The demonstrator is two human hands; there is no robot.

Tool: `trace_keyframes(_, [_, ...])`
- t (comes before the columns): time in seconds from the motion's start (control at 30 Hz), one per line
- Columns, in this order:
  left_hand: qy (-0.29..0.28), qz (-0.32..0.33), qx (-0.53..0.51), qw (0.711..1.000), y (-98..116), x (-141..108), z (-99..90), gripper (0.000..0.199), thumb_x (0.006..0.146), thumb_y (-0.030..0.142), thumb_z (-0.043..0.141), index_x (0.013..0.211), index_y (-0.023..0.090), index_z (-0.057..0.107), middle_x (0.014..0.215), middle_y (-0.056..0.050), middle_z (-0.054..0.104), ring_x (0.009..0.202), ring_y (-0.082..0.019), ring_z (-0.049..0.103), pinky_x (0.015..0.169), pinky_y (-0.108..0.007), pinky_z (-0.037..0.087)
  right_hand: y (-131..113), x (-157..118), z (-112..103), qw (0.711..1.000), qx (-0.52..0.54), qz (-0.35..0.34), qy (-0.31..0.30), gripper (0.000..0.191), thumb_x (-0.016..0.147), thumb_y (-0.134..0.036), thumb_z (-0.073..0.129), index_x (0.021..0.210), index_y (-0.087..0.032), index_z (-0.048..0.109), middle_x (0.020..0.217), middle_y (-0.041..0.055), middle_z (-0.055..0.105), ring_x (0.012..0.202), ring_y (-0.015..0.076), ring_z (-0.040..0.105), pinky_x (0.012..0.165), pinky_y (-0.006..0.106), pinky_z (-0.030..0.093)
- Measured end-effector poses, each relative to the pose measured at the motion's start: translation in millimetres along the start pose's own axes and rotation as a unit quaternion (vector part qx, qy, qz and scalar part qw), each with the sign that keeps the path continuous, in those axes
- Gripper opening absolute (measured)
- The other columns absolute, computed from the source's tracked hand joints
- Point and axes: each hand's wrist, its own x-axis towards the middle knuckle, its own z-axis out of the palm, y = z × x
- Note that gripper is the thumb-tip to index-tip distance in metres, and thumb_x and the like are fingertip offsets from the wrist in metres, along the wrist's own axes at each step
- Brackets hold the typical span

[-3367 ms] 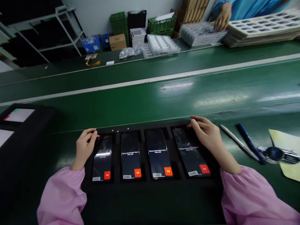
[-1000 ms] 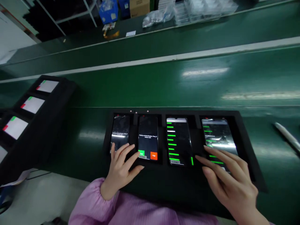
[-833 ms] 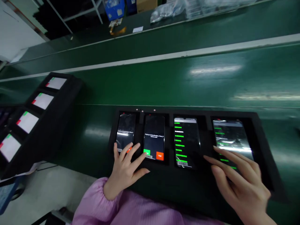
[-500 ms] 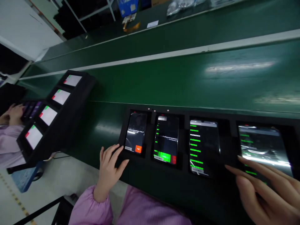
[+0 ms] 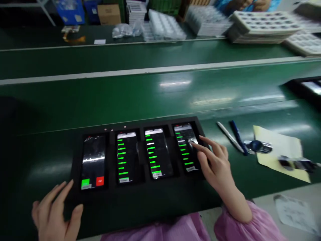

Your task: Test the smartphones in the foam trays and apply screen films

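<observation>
A black tray (image 5: 140, 187) with several slots lies on the green bench and holds several smartphones. My right hand (image 5: 215, 160) is over the rightmost phone (image 5: 184, 147), fingers extended, index fingertip at its screen of green text lines. Similar green lists show on the second phone (image 5: 127, 157) and the third phone (image 5: 157, 152). The leftmost phone (image 5: 93, 160) has a dark screen with a green and a red button at the bottom. My left hand (image 5: 57, 211) is spread beside the tray's lower left corner, holding nothing.
Right of the tray lie a white pen (image 5: 229, 136), a blue pen (image 5: 238, 137), a shiny metallic object (image 5: 258, 146) and a yellow paper sheet (image 5: 278, 137). Stacked trays (image 5: 263, 26) and plastic bags (image 5: 126, 30) stand at the back. Another black holder (image 5: 306, 87) sits at the far right.
My view has swung right, so the neighbouring person's hands and tilted holder have left it. The leftmost phone now shows green and red buttons; the second phone has switched to a green list.
</observation>
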Motion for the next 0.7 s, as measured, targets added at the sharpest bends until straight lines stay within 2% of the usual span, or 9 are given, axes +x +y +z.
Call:
trace_keyframes(0.1, [0.006, 0.035, -0.016, 0.999, 13.9, 29.7, 10.0, 0.057, 0.103, 0.039, 0.055, 0.157, 0.024, 0.048, 0.141, -0.021, 0.061, 0.137, -0.044, 0.055, 0.123, -0.073, 0.029, 6.5, 8.4, 1.3, 0.999, -0.034, -0.003, -0.025, 0.034, 0.109, -0.031, 0.047, 0.129, -0.028, 0.075, 0.144, 0.0094, 0.064, 0.125, 0.0299, 0.059, 0.101, 0.049, 0.048])
trace_keyframes(0.2, [0.001, 0.083, 0.009, 0.996, 36.0, 59.4, 20.6, 0.052, 0.104, 0.044, 0.054, 0.151, 0.022, 0.054, 0.140, -0.021, 0.063, 0.131, -0.043, 0.058, 0.122, -0.075, 0.028, 2.2, 14.5, 4.8, 0.998, -0.048, -0.012, -0.036, 0.032, 0.109, -0.034, 0.049, 0.122, -0.029, 0.078, 0.147, 0.0088, 0.064, 0.129, 0.0324, 0.057, 0.101, 0.051, 0.044])
trace_keyframes(0.3, [-0.025, 0.110, 0.036, 0.993, 55.4, 83.4, 31.1, 0.051, 0.104, 0.049, 0.053, 0.148, 0.023, 0.057, 0.146, -0.019, 0.061, 0.133, -0.042, 0.057, 0.122, -0.078, 0.026, -16.1, 22.0, 11.3, 0.997, -0.067, -0.035, -0.032, 0.030, 0.109, -0.036, 0.052, 0.113, -0.028, 0.081, 0.145, 0.0096, 0.066, 0.131, 0.0346, 0.056, 0.100, 0.053, 0.042])
trace_keyframes(0.4, [-0.054, 0.134, 0.045, 0.988, 73.2, 101.9, 38.5, 0.051, 0.103, 0.053, 0.057, 0.146, 0.026, 0.061, 0.151, -0.018, 0.059, 0.139, -0.042, 0.053, 0.121, -0.082, 0.023, -44.3, 33.0, 22.1, 0.992, -0.028, -0.111, -0.045, 0.033, 0.111, -0.038, 0.049, 0.123, -0.028, 0.078, 0.148, 0.0104, 0.065, 0.130, 0.0313, 0.058, 0.100, 0.050, 0.043])
trace_keyframes(0.47, [-0.065, 0.150, 0.040, 0.986, 84.5, 110.1, 41.2, 0.047, 0.102, 0.053, 0.059, 0.142, 0.028, 0.065, 0.152, -0.016, 0.058, 0.142, -0.040, 0.051, 0.121, -0.083, 0.021, -60.5, 40.3, 28.7, 0.987, -0.006, -0.149, -0.053, 0.036, 0.111, -0.043, 0.047, 0.121, -0.027, 0.078, 0.149, 0.0106, 0.065, 0.130, 0.0313, 0.059, 0.101, 0.051, 0.042])
trace_keyframes(0.57, [-0.071, 0.154, 0.033, 0.985, 94.1, 114.2, 41.3, 0.044, 0.102, 0.051, 0.062, 0.140, 0.029, 0.066, 0.153, -0.014, 0.059, 0.144, -0.038, 0.050, 0.125, -0.081, 0.016, -70.0, 46.4, 30.7, 0.987, 0.020, -0.159, -0.019, 0.032, 0.111, -0.039, 0.049, 0.111, -0.025, 0.079, 0.142, 0.0098, 0.069, 0.128, 0.0312, 0.061, 0.104, 0.052, 0.041])
trace_keyframes(0.63, [-0.072, 0.139, 0.037, 0.987, 90.7, 112.5, 38.2, 0.045, 0.102, 0.050, 0.063, 0.142, 0.029, 0.065, 0.153, -0.013, 0.059, 0.144, -0.037, 0.049, 0.126, -0.081, 0.014, -65.9, 45.1, 26.0, 0.985, 0.046, -0.166, 0.010, 0.028, 0.110, -0.033, 0.051, 0.113, -0.024, 0.077, 0.138, 0.0102, 0.070, 0.124, 0.0310, 0.063, 0.103, 0.051, 0.042])
trace_keyframes(0.7, [-0.063, 0.104, 0.048, 0.991, 78.0, 108.6, 32.5, 0.046, 0.102, 0.050, 0.063, 0.143, 0.029, 0.064, 0.151, -0.013, 0.061, 0.144, -0.037, 0.050, 0.125, -0.082, 0.015, -56.3, 39.4, 19.0, 0.984, 0.063, -0.166, 0.023, 0.026, 0.108, -0.031, 0.051, 0.117, -0.024, 0.075, 0.137, 0.0110, 0.070, 0.119, 0.0328, 0.066, 0.098, 0.052, 0.043])
